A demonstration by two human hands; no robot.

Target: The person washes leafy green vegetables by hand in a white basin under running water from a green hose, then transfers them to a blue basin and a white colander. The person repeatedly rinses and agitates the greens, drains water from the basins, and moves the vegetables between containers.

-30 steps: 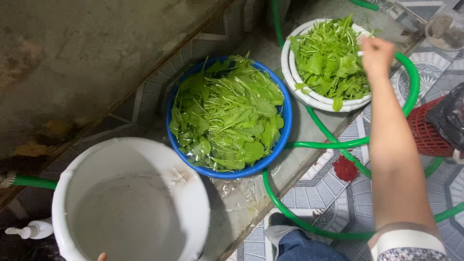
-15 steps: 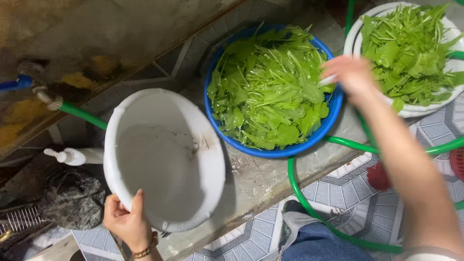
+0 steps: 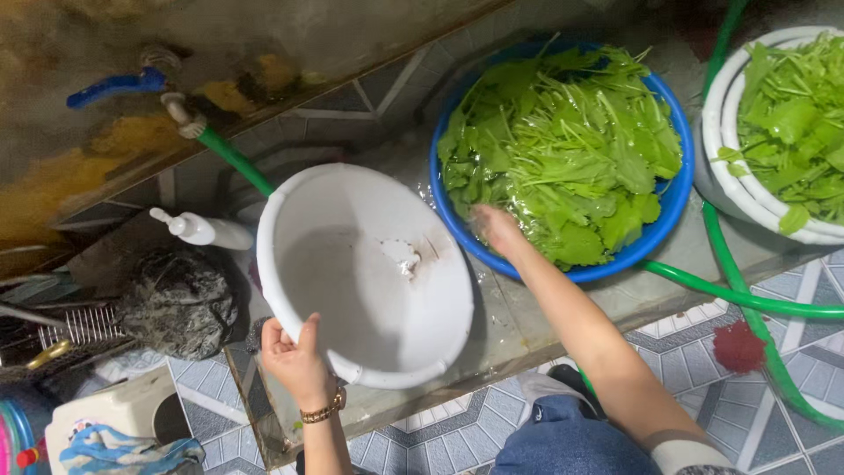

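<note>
Now, step: washing leafy greens [image 3: 563,149] in the blue basin [image 3: 677,202].
Left hand [image 3: 294,361]: fingers curled over the tilted white basin [image 3: 365,273] rim.
Right hand [image 3: 497,230]: fingers closed, dipping into the greens' near edge.
Next: a fuller handful seems needed.

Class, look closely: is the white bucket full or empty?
Empty: the white bucket, gripped by the left hand, shows bare inner walls and bottom.

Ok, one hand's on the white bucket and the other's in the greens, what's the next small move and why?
Probably lift a handful of greens into the white bucket: the right hand is already in the blue basin, and the left hand holds the empty bucket tilted beside it.
</note>
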